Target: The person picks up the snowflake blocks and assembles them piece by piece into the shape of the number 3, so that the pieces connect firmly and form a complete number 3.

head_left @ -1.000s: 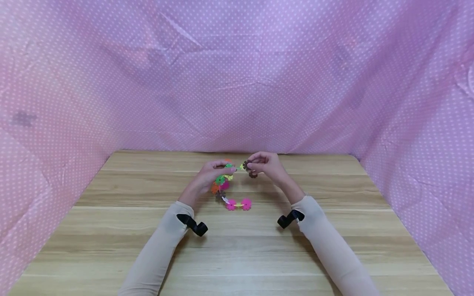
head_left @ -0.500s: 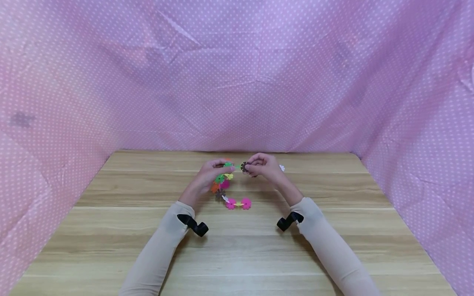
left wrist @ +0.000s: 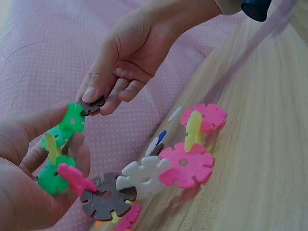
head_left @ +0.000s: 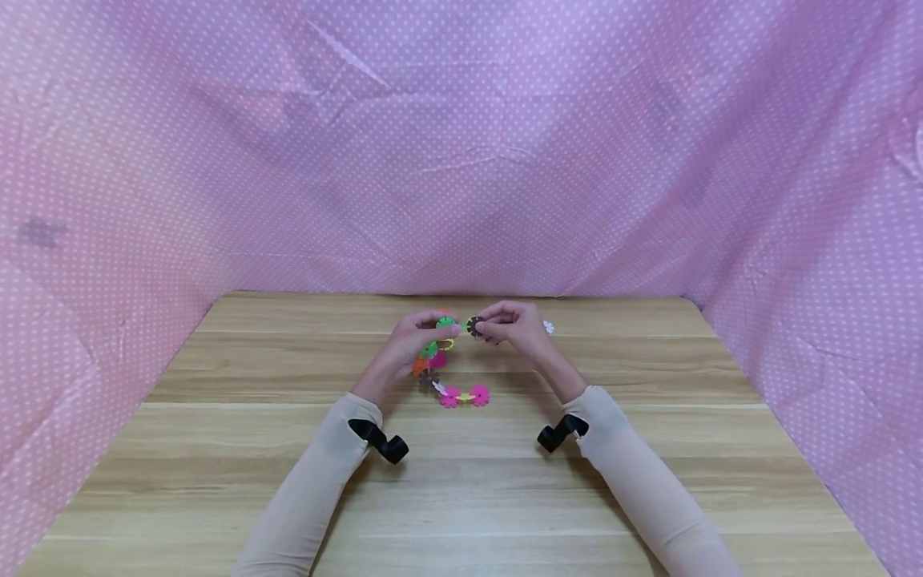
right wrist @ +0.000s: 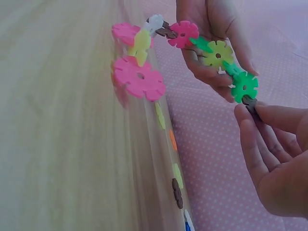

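Observation:
My left hand (head_left: 405, 343) holds a chain of flower-shaped interlocking discs near its far end. A green disc (left wrist: 73, 119) forms that end, just beyond the fingertips. Between thumb and fingers, my right hand (head_left: 521, 328) pinches a brown disc (right wrist: 250, 104), whose edge meets the green disc's edge; how deep the slots engage cannot be told. From the left hand the chain curves down through green, yellow, a pink disc (left wrist: 77, 179), a dark brown disc (left wrist: 107, 195) and a white disc (left wrist: 144, 174). Two pink discs joined by a yellow disc (right wrist: 139, 47) make its other end, by the tabletop.
Loose discs lie on the wooden table (head_left: 461, 497) toward its far side, among them a white one (head_left: 549, 328), an orange one (right wrist: 173, 140) and a brown one (right wrist: 177, 193). A pink dotted cloth (head_left: 461, 200) hangs behind the table and along its sides.
My right hand has shifted slightly left, bringing the brown disc up against the green end disc. The loose white disc has come into view beside the right hand. My left hand stays nearly still.

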Available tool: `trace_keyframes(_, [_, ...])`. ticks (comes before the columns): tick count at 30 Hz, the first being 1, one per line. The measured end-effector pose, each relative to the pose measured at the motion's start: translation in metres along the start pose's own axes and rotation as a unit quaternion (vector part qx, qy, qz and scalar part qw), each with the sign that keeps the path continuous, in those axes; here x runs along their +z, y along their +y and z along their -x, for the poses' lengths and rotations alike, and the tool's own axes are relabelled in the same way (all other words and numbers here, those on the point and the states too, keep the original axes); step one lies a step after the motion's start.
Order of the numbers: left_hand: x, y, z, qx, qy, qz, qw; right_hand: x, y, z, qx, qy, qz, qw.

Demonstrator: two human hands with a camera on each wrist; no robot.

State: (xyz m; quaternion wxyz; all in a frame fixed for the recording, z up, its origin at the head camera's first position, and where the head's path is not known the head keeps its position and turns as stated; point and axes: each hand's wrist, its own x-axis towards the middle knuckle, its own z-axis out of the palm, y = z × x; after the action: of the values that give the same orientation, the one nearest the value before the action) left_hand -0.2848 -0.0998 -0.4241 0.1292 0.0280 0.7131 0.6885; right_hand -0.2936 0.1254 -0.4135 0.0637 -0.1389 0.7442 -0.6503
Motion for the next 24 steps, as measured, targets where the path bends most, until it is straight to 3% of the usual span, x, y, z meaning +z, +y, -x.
trace_keyframes(11, [0.005,0.002,0.002,0.021,-0.014,0.023,0.9994,-0.010,-0.001,0.000,-0.007,-0.032,-0.014,0.9994])
trace_keyframes(24, [0.010,0.001,0.003,0.026,-0.014,0.060,0.9977,-0.010,-0.003,-0.001,-0.015,-0.024,-0.038,0.9989])
